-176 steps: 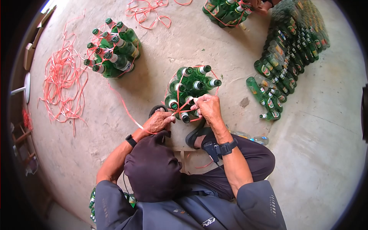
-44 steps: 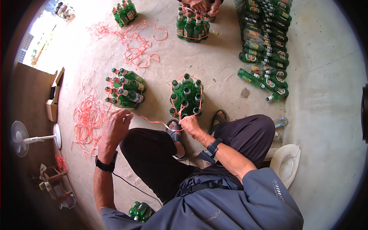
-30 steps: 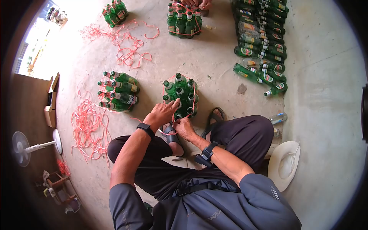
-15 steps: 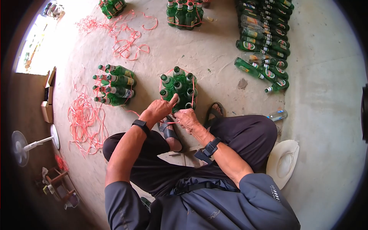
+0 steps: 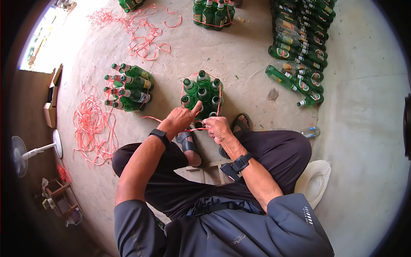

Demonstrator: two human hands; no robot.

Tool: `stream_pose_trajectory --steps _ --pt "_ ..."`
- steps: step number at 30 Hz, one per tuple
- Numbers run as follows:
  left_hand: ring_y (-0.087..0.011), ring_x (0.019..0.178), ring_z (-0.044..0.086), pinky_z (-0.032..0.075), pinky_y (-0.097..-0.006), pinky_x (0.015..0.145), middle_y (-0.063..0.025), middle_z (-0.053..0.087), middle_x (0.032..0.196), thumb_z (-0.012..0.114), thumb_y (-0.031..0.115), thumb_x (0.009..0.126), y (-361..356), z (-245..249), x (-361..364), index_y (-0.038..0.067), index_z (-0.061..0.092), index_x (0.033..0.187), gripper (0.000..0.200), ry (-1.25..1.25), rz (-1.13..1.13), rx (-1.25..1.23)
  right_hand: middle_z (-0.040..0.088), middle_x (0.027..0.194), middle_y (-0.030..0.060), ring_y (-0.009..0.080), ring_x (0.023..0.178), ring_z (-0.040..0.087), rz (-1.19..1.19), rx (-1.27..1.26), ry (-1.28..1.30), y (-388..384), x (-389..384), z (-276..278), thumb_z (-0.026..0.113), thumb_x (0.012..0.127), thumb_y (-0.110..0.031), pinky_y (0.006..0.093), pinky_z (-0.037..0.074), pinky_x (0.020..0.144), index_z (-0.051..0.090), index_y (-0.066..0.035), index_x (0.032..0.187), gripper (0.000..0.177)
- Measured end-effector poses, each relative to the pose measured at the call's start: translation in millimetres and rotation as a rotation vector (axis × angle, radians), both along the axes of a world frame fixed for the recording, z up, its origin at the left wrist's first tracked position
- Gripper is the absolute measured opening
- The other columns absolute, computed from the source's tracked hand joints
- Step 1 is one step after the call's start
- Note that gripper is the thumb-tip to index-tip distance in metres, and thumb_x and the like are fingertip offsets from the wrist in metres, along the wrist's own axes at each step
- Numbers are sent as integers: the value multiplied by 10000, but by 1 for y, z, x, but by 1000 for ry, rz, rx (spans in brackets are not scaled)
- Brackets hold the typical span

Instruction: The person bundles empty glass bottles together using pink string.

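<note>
A cluster of green glass bottles (image 5: pixel 202 92) stands upright on the floor between my feet, with pink plastic twine (image 5: pixel 198 129) looped around it. My left hand (image 5: pixel 180 117) is at the near left side of the cluster, fingers curled over the twine, its thumb stretched up against a bottle. My right hand (image 5: pixel 217 129) pinches the twine at the near right side. A length of twine is taut between the two hands. Another strand runs from my left hand off to the left. The fingertips of my left hand are partly hidden.
A tied bottle bundle (image 5: pixel 130 88) stands left, beside a heap of loose twine (image 5: pixel 95 128). Another bundle (image 5: pixel 213 13) is at the back. Rows of bottles (image 5: pixel 299 47) lie at right. A clear bottle (image 5: pixel 310 132), pale hat (image 5: pixel 313 183) and white fan (image 5: pixel 36 153) are around me.
My right hand has moved slightly right, drawing the twine taut between my hands. My left hand stays beside the bottles. The view has shifted a little.
</note>
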State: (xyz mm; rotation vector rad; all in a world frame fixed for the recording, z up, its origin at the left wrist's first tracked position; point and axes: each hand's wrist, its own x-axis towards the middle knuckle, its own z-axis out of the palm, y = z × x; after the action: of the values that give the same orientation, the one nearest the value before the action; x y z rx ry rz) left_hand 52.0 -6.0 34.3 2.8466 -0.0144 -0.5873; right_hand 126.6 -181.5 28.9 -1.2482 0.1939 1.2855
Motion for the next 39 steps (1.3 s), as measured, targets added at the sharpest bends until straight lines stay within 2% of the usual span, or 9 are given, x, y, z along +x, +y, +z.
stream_pose_trajectory --steps 5,6,18,21,24,27,32,37,39 --pt "-332 585 639 491 -438 477 -184 618 721 559 172 877 -3 4 -1 49 268 1404 614 -54 -1 54 610 593 186 360 551 614 254 -360 -1401 -6 -17 -27 596 820 -124 445 481 529 600 -4 681 184" --pt "-332 585 639 491 -438 477 -184 618 721 559 172 877 -3 2 -2 49 268 1404 614 -53 -1 53 598 660 234 426 662 610 304 -374 -1325 -7 -18 -22 576 836 -137 513 479 587 593 -14 692 190" --pt "-316 641 641 474 -444 566 -162 636 753 526 84 838 -14 30 1 38 177 1471 724 98 71 61 633 725 197 394 697 626 267 -381 -1370 -17 -32 -35 560 854 -101 490 485 594 597 -34 795 96" --pt "-292 748 642 451 -396 662 -124 636 820 549 75 799 -19 35 -5 41 310 1425 670 -190 50 253 635 736 189 387 704 627 241 -325 -1374 -20 -32 -34 540 862 -109 485 490 599 596 -46 816 96" --pt "-277 785 633 451 -383 680 -80 589 786 580 93 760 -29 54 4 61 578 1107 349 -457 27 139 640 768 182 380 707 631 228 -336 -1387 -19 -31 -41 521 865 -119 478 496 601 597 -63 833 100" --pt "-275 775 630 482 -411 639 -89 579 774 583 94 755 -38 47 10 59 595 1008 255 -266 109 -90 641 804 179 370 714 635 220 -328 -1411 -22 -31 -46 516 857 -121 472 503 608 594 -73 845 92" --pt "-227 821 588 470 -370 646 -53 567 758 602 164 742 -40 21 15 111 597 698 68 -231 -162 90 646 825 163 355 730 645 236 -386 -1430 -23 -33 -75 556 830 -128 451 513 624 640 -76 864 105" --pt "-176 867 469 357 -329 741 15 507 700 605 223 705 -40 23 25 193 629 674 50 -309 -333 173 662 773 150 334 718 656 239 -456 -1412 -16 -35 -103 589 806 -137 420 508 613 706 -80 819 131" --pt "-176 863 470 347 -351 776 36 497 685 605 250 714 -36 24 27 243 660 691 60 -336 -266 72 669 700 144 263 644 661 -63 -330 -1023 -8 -39 -109 590 801 -131 372 486 557 714 -59 753 151"
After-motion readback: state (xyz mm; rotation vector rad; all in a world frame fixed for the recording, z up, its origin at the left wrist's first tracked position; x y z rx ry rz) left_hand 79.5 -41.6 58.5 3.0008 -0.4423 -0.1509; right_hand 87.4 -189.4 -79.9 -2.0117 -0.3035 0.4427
